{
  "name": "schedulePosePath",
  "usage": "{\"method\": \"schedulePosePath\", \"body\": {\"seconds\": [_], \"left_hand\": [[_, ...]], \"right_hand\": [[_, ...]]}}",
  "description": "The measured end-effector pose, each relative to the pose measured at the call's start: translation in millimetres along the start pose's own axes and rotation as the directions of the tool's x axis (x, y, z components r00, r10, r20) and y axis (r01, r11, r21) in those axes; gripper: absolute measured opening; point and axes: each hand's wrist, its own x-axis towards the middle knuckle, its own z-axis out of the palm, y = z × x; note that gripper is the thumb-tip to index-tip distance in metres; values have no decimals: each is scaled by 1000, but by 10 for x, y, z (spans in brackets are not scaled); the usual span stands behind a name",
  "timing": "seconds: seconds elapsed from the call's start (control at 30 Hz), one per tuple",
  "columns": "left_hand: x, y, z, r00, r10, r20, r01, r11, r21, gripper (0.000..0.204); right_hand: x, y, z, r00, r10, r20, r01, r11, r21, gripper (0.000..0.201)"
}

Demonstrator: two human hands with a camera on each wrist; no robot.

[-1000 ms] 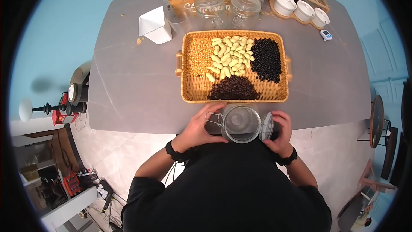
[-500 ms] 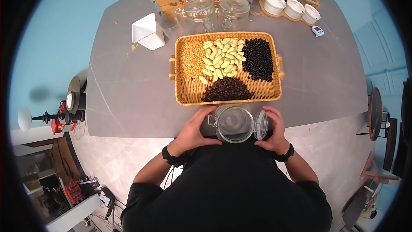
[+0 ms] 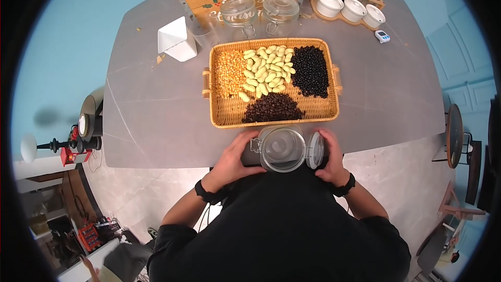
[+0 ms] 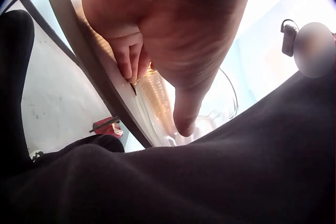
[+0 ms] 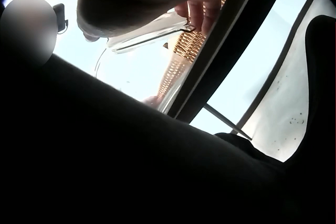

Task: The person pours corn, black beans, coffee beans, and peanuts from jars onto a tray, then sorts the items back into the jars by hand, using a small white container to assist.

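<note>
A clear glass clip-top jar [image 3: 283, 149] stands at the table's front edge, its mouth facing up and its inside bare. Its hinged glass lid [image 3: 315, 150] is flipped back to the right. My left hand [image 3: 232, 161] is beside the jar's clasp side, thumb and fingers spread loosely around the wire clasp [image 3: 255, 145]. On the other side my right hand [image 3: 335, 163] cups around the lid, fingertips by its far rim and thumb by its near rim. In the right wrist view the lid [image 5: 149, 32] shows tilted beneath that hand.
Just beyond the jar, a wicker tray [image 3: 229, 117] holds corn kernels [image 3: 229, 73], peanuts [image 3: 267, 70], black beans [image 3: 310, 70] and dark brown beans [image 3: 274, 108]. Behind it stand two lidded jars [image 3: 239, 13], a clear cup [image 3: 205, 31], a white container [image 3: 177, 42] and white pots [image 3: 330, 5].
My left hand has loosened and drawn slightly left from the jar. The right hand has shifted a little closer around the lid. The head view has moved; the jar stays beside the tray.
</note>
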Motion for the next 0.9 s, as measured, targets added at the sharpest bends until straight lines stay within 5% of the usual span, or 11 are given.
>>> {"method": "schedulePosePath", "body": {"seconds": [0.2,0.23,0.37,0.47,0.57,0.67,0.8,0.9], "left_hand": [[-277,-282,-184,985,100,-143,-87,991,98,39],[-187,-115,-369,947,138,-291,-90,981,172,15],[254,-270,-1449,692,223,-686,171,873,456,32],[1012,-240,-2201,614,587,-528,178,549,817,49],[1375,-685,-2589,847,471,-246,49,391,919,36],[1348,-1148,-2705,880,362,-307,131,436,890,19],[715,-623,-2452,792,420,-443,227,472,852,11],[161,102,-1977,853,342,-393,181,513,839,14]], "right_hand": [[163,-145,-187,964,-130,-234,76,972,-224,44],[191,-134,-222,960,-128,-249,75,974,-213,39],[348,-62,-395,960,-8,-281,-53,977,-207,36],[563,-46,-403,974,61,-220,-114,965,-237,29],[846,-297,-305,990,-12,-141,-29,959,-282,25],[853,-372,-278,990,-54,-128,14,956,-293,20],[583,-400,-458,984,-7,-177,-57,933,-356,14],[661,-504,-587,983,0,-183,-72,920,-386,9]]}}
